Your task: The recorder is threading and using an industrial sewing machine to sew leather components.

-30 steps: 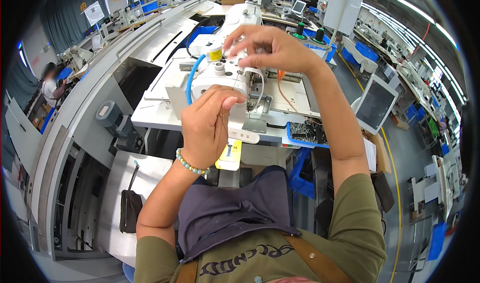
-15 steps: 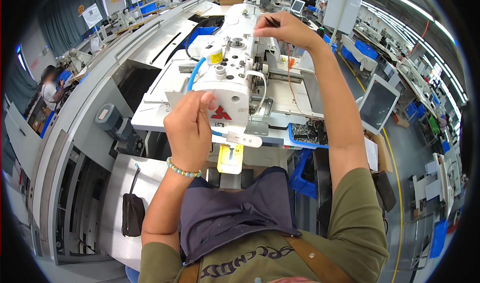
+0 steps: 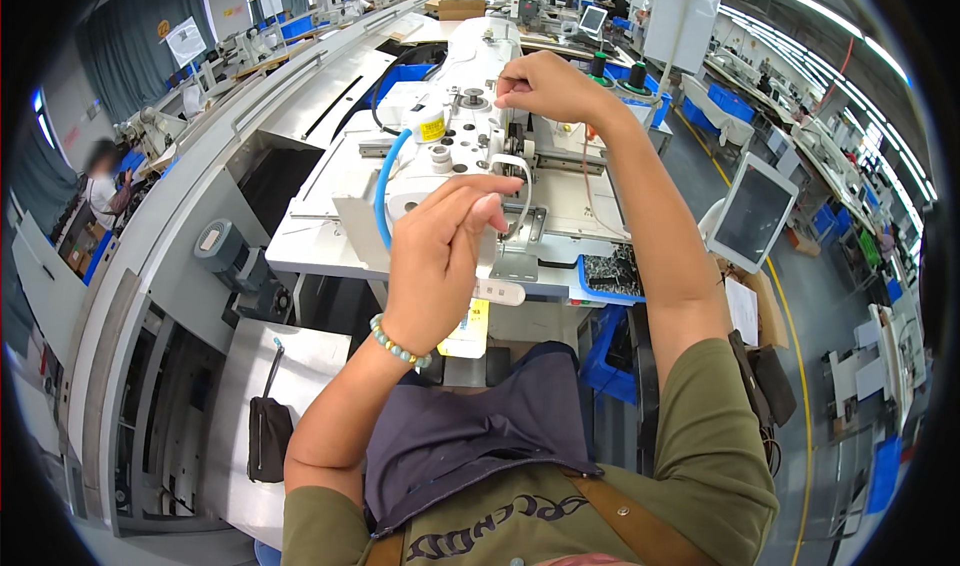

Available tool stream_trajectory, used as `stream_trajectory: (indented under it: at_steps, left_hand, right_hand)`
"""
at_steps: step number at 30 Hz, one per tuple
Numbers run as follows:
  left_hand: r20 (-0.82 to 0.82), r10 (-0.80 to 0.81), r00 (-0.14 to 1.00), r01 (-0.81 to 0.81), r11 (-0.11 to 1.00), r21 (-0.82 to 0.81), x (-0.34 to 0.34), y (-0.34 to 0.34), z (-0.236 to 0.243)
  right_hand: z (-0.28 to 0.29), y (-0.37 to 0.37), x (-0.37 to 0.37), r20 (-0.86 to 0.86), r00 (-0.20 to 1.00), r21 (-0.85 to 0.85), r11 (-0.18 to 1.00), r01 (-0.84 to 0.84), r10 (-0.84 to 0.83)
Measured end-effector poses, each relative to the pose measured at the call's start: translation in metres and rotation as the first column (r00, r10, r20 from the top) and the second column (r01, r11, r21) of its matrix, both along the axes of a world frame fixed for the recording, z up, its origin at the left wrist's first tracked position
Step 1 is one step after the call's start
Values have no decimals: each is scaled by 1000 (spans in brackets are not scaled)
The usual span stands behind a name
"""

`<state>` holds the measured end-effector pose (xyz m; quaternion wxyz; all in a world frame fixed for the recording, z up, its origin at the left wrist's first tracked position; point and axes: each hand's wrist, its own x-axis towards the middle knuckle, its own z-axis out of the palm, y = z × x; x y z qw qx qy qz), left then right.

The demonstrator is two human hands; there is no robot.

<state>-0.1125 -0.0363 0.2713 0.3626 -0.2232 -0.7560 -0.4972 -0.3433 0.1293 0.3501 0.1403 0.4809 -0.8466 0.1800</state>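
Observation:
In the middle stands a white industrial sewing machine (image 3: 455,131) with a blue hose (image 3: 383,181) curving down its front. My right hand (image 3: 545,86) is over the right side of the machine head, fingertips pinched near its top parts. Under that palm shows the dark tip of a slim, tweezers-like tool (image 3: 530,123), mostly hidden. My left hand (image 3: 440,256) is in front of the machine's near end, hiding part of it. Its index finger reaches right, with the thumb bent close below. Whatever may lie between those fingers is too small to make out.
A blue tray (image 3: 612,274) of dark small pieces lies at the machine's right. Beyond it stands a monitor (image 3: 752,211). Thread cones (image 3: 637,78) stand behind my right forearm. A black pouch (image 3: 268,438) rests on the metal surface at left. A person (image 3: 103,186) sits far left.
My left hand has moved right and its index finger has straightened. My right hand has come down a little toward the machine, turning so the dark tool is now mostly hidden.

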Motion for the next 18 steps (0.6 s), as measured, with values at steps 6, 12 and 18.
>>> stream_trajectory:
  at_steps: [6, 12, 18]
  left_hand:
    - [-32, -18, 999, 16, 998, -55, -15, 31, 0]
    - [-44, -45, 998, 42, 996, -75, -23, 52, -13]
    - [-58, -115, 992, 123, 981, 149, -41, 74, -17]
  right_hand:
    - [-20, -38, -1, -32, 990, -239, 961, -140, 136]
    - [-13, -22, -9, -234, 925, -11, 952, 306, -300]
    - [-12, -49, 9, -40, 996, -163, 984, 72, -80]
